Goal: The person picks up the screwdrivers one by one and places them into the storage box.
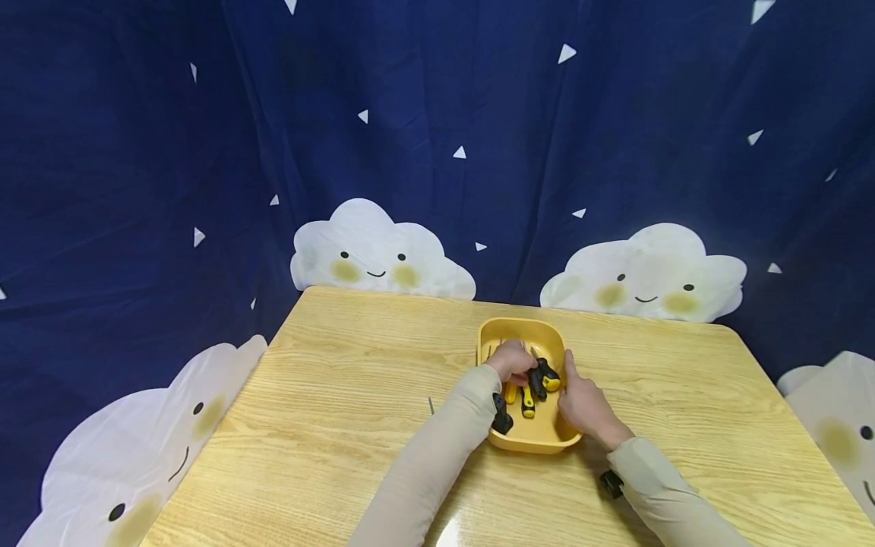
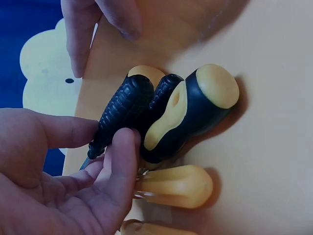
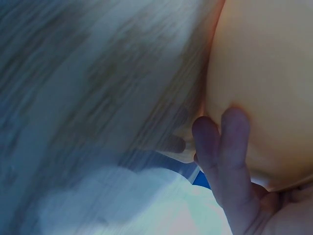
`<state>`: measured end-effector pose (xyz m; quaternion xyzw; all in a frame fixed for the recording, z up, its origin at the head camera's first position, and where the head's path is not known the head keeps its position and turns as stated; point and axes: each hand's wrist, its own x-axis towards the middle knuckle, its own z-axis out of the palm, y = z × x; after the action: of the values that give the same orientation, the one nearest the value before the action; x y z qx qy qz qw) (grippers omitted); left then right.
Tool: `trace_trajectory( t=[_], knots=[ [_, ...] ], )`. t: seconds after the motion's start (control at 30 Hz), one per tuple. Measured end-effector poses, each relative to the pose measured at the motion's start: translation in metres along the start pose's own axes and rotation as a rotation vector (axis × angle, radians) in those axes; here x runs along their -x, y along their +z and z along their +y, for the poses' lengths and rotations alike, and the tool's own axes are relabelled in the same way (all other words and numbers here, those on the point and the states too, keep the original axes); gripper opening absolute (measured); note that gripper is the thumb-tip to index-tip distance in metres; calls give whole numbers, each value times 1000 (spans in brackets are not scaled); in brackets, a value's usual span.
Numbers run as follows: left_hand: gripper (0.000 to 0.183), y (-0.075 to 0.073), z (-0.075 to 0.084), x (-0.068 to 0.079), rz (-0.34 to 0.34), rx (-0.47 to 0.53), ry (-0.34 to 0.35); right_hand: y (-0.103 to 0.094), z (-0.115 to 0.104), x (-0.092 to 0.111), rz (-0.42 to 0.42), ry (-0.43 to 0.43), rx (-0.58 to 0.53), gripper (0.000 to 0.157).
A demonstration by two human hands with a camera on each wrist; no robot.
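A yellow plastic tray (image 1: 526, 447) on the table holds several screwdrivers. My left hand (image 1: 509, 360) reaches into it. In the left wrist view, its thumb and fingers pinch a screwdriver with a ribbed black handle (image 2: 124, 105). Against that one lies a thick black-and-yellow screwdriver handle (image 2: 198, 105), with another dark handle between them. A yellow handle (image 2: 181, 186) is just beyond the fingertips. My right hand (image 1: 586, 406) grips the tray's right wall, thumb inside and fingers outside. In the right wrist view two fingers (image 3: 234, 142) press on the outer wall.
A thin metal shaft (image 1: 431, 406) pokes out beside the left sleeve on the wooden table (image 1: 342, 380); the rest of it is hidden. Dark wrist devices sit at both cuffs. A blue curtain (image 1: 424, 91) with clouds hangs behind the table.
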<state>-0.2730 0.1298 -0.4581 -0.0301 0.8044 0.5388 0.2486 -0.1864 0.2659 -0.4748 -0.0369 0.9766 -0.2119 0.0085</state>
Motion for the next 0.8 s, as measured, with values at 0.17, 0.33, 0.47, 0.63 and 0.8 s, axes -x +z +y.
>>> trace_trajectory(
  t=[0.17,0.33,0.47,0.63,0.8],
  knots=[
    [11,0,0,-1,4,-6,-10,1,1,0,6,2,0,73],
    [8,-1,1,-2,11,-35,-16,0,0,1,5,2,5,72],
    [11,-1,0,-8,24,-76,-30,0,0,1,8,-4,7,71],
    [6,-2,2,-10,25,-102,-50,-1,-1,1,13,-12,6,71],
    [14,-3,4,-7,6,-45,-47,-1,0,1,22,-22,16,72]
  ],
)
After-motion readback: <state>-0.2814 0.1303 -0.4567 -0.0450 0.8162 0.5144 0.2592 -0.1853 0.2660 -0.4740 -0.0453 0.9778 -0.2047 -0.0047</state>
